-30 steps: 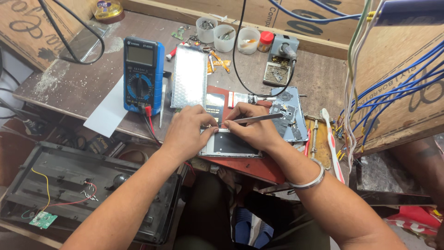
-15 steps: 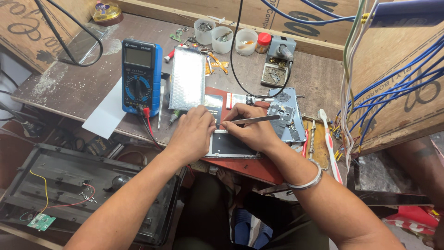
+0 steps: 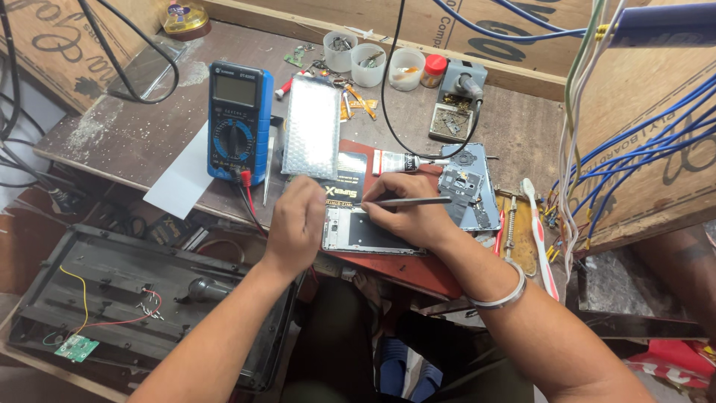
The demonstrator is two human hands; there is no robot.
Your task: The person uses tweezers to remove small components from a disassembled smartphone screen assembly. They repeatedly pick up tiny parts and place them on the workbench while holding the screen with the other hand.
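Worn brown wooden tabletop (image 3: 134, 142), strewn with repair gear. Below its front edge, at lower left, an opened black plastic casing (image 3: 112, 298) with loose red and yellow wires and a small green circuit board (image 3: 76, 348). On the tabletop, from left: a white paper sheet (image 3: 179, 179); a blue-cased digital multimeter (image 3: 237, 123) with red and black leads; a silver bubble-wrap pouch (image 3: 313, 127). Along the back edge, three small clear plastic cups (image 3: 369, 63) of parts and a grey soldering-iron stand (image 3: 459, 104), whose black cable crosses the work area. Right of the hands, a grey detached phone back panel (image 3: 470, 186) and a white toothbrush (image 3: 538, 231). Blue wires hang from the wooden partition at right.

The opened silver phone frame (image 3: 365, 231) lies flat on a red mat (image 3: 418, 272) at the front edge, between the two hands and partly covered by them. Left hand (image 3: 294, 224), fingers curled, presses on the frame's left end. Right hand (image 3: 406, 213) is closed around slim metal tweezers (image 3: 406, 201), held nearly level over the frame's upper edge, tip pointing left towards the left hand's fingertips. A steel bangle (image 3: 500, 295) circles the right wrist.
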